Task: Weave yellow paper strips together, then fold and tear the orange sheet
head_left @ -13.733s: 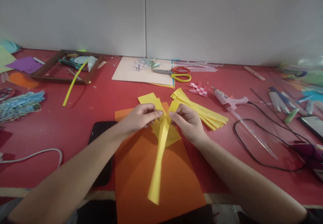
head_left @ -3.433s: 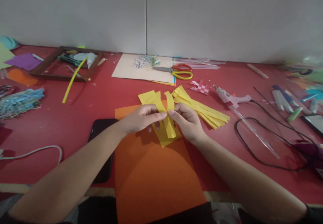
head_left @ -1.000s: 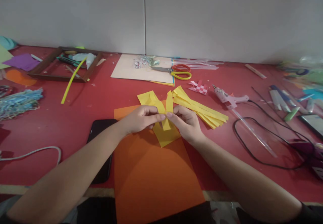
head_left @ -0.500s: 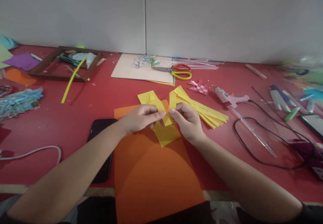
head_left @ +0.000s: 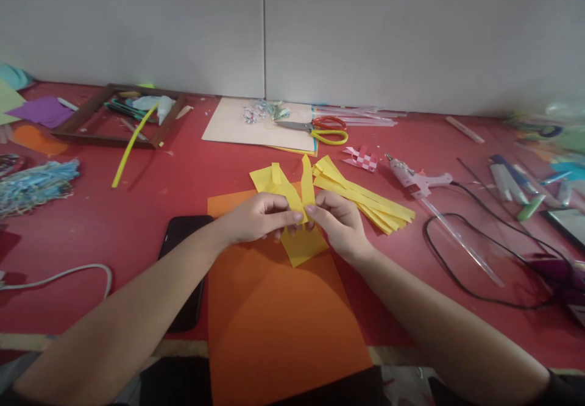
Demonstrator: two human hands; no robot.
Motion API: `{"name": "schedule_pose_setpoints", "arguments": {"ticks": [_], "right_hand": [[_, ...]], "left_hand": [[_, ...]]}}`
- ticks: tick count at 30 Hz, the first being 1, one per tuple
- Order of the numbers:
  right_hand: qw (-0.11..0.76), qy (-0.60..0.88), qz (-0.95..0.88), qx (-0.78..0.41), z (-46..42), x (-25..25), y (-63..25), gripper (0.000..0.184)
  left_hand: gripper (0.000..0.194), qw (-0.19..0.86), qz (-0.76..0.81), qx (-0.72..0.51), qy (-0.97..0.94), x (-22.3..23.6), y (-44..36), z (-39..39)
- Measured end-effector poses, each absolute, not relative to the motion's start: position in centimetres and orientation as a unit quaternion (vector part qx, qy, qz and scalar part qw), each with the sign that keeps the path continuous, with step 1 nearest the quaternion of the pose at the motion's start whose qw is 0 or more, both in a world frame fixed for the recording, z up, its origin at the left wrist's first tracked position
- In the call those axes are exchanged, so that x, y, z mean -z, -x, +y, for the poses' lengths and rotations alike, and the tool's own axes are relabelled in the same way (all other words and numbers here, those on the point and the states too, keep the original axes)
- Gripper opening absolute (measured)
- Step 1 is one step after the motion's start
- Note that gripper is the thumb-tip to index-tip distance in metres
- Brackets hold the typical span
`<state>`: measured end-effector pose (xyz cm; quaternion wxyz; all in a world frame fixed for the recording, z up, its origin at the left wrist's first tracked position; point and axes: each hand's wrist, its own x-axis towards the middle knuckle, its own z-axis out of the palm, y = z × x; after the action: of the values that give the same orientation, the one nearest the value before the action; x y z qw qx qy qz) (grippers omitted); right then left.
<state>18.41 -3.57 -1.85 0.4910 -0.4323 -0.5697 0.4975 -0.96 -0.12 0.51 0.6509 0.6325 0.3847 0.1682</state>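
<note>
So, over the far end of a rectangular orange paper sheet (head_left: pixel 283 314), the person's left hand (head_left: pixel 258 217) and right hand (head_left: pixel 340 223) nearly meet, each with thumb and fingers closed in a pinch on a narrow bent strip of yellow paper (head_left: pixel 307 180), one end sticking up on the far side. Beneath lies some flat yellow paper (head_left: pixel 304 251), and just to the right a fanned pile of yellow paper strips (head_left: pixel 365 200) rests on the red tabletop (head_left: pixel 137 223)

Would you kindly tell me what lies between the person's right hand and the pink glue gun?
In the head view, a fanned pile of yellow paper strips lies between the right hand and the pink glue gun.
</note>
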Motion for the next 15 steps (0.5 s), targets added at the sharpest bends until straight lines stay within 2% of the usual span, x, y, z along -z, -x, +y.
{"name": "schedule_pose_setpoints", "arguments": {"ticks": [9, 15], "right_hand": [[0.505, 0.442, -0.568, -0.477, -3.74, 1.76, -18.19, 0.030], [0.531, 0.451, -0.536, -0.477, -3.57, 1.74, -18.17, 0.034]], "left_hand": [[0.036, 0.650, 0.394, -0.179, -0.625, -0.57, 0.91, -0.13], [0.035, 0.659, 0.396, -0.199, -0.608, -0.72, 0.73, -0.07]]}}
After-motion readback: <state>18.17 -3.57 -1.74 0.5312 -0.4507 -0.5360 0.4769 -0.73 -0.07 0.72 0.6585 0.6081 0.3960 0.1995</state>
